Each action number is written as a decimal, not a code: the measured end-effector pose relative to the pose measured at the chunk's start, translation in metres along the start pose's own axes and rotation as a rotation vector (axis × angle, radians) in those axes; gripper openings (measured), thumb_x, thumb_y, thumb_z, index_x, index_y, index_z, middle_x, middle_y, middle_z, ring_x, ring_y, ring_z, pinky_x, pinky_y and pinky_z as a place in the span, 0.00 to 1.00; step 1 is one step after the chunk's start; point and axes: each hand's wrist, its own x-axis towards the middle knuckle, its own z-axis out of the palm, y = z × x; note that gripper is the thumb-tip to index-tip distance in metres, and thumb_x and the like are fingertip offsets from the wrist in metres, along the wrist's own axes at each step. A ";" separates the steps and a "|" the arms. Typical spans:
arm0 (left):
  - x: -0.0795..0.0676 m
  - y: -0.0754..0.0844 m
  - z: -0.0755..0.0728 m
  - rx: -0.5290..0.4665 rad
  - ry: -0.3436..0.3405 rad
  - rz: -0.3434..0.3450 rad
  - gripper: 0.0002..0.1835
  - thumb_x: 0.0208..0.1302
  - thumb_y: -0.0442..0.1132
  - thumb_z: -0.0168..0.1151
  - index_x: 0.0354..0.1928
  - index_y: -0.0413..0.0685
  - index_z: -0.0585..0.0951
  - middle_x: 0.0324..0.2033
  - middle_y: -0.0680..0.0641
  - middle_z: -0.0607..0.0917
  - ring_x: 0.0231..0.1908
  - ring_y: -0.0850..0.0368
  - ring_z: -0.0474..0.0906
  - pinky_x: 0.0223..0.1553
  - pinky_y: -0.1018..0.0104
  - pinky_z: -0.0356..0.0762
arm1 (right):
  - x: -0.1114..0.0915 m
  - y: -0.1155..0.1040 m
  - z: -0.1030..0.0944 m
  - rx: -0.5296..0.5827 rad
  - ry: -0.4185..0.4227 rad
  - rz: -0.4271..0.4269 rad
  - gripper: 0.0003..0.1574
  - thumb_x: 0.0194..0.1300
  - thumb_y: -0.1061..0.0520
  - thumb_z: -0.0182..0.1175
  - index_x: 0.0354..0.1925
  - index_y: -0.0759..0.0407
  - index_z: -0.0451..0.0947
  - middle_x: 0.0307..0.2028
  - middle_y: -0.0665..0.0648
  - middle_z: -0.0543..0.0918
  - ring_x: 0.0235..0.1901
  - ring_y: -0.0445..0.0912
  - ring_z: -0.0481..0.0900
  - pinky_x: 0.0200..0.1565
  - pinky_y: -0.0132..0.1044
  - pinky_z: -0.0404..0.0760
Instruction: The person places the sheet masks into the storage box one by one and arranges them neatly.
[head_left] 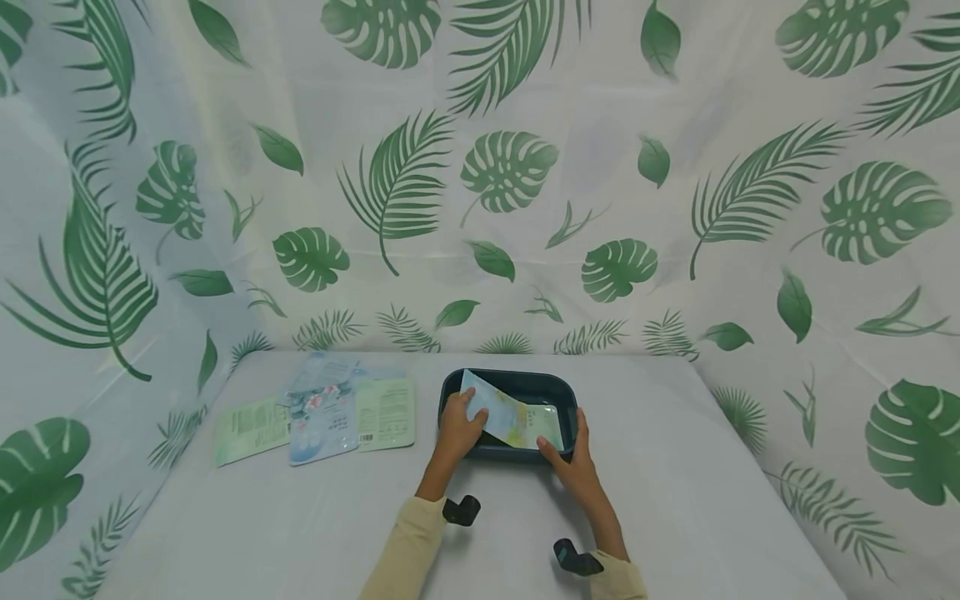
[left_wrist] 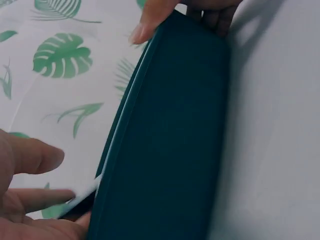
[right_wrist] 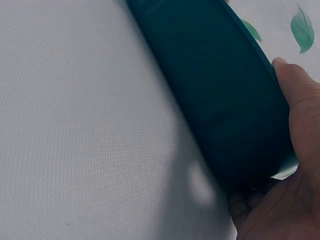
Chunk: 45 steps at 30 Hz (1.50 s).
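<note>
Sachet (head_left: 493, 412) tilted in dark tub (head_left: 536, 385)

The left hand's (head_left: 458, 427) fingers hold this blue sachet's left edge; the right hand's (head_left: 579, 471) fingers grip the tub's near right corner. Best, I judge: brace the tub and lay the sachet flat. Count: one tub, holding one blue and one green sachet (head_left: 551, 425); at least four overlapping packets (head_left: 324, 429) on the bench (head_left: 675, 467), left.

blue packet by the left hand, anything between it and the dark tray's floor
Yes: a green packet in the right part of the tray, partly overlapped by the blue packet. The rest underneath is hidden.
</note>
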 end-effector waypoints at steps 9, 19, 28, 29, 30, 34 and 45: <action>0.000 0.000 0.001 0.122 -0.118 0.047 0.14 0.68 0.32 0.54 0.50 0.32 0.82 0.15 0.50 0.75 0.14 0.62 0.64 0.21 0.68 0.67 | 0.001 0.001 0.001 0.002 -0.006 0.004 0.63 0.65 0.35 0.58 0.77 0.45 0.25 0.78 0.65 0.35 0.75 0.68 0.39 0.68 0.68 0.48; 0.005 0.005 0.005 0.349 -0.322 -0.102 0.11 0.66 0.34 0.59 0.48 0.38 0.83 0.34 0.40 0.86 0.28 0.54 0.75 0.31 0.59 0.75 | 0.000 0.006 0.005 -0.005 0.003 0.014 0.64 0.64 0.34 0.59 0.77 0.46 0.26 0.78 0.65 0.37 0.75 0.68 0.41 0.68 0.68 0.49; 0.010 0.004 0.011 0.472 -0.263 -0.174 0.24 0.61 0.28 0.61 0.60 0.32 0.72 0.44 0.30 0.83 0.35 0.42 0.82 0.33 0.50 0.79 | 0.000 0.006 0.004 -0.001 -0.002 -0.008 0.64 0.64 0.35 0.59 0.77 0.44 0.25 0.78 0.64 0.37 0.75 0.67 0.41 0.68 0.68 0.49; 0.011 0.004 0.012 0.482 -0.257 -0.182 0.24 0.61 0.29 0.61 0.60 0.31 0.72 0.42 0.31 0.84 0.33 0.43 0.82 0.32 0.51 0.78 | 0.000 0.006 0.003 0.003 -0.002 -0.011 0.64 0.65 0.36 0.59 0.77 0.44 0.25 0.78 0.64 0.36 0.75 0.67 0.40 0.68 0.68 0.49; 0.011 0.004 0.013 0.491 -0.254 -0.193 0.23 0.61 0.29 0.61 0.59 0.31 0.73 0.41 0.33 0.84 0.32 0.45 0.81 0.30 0.52 0.78 | 0.000 0.005 0.003 0.007 -0.001 -0.015 0.64 0.65 0.36 0.59 0.77 0.44 0.25 0.78 0.64 0.36 0.75 0.67 0.40 0.68 0.68 0.48; 0.012 0.007 0.015 0.534 -0.236 -0.205 0.06 0.60 0.29 0.61 0.39 0.35 0.79 0.27 0.42 0.83 0.24 0.51 0.76 0.24 0.57 0.73 | 0.001 0.004 0.002 0.009 0.003 -0.027 0.63 0.65 0.36 0.59 0.77 0.44 0.25 0.78 0.64 0.36 0.76 0.66 0.39 0.69 0.67 0.47; 0.012 0.006 0.019 0.618 -0.184 -0.191 0.02 0.59 0.31 0.63 0.32 0.39 0.80 0.25 0.43 0.84 0.24 0.52 0.77 0.26 0.54 0.75 | 0.003 0.003 0.003 -0.004 0.001 -0.013 0.63 0.65 0.35 0.58 0.77 0.45 0.26 0.78 0.63 0.36 0.76 0.65 0.39 0.69 0.67 0.47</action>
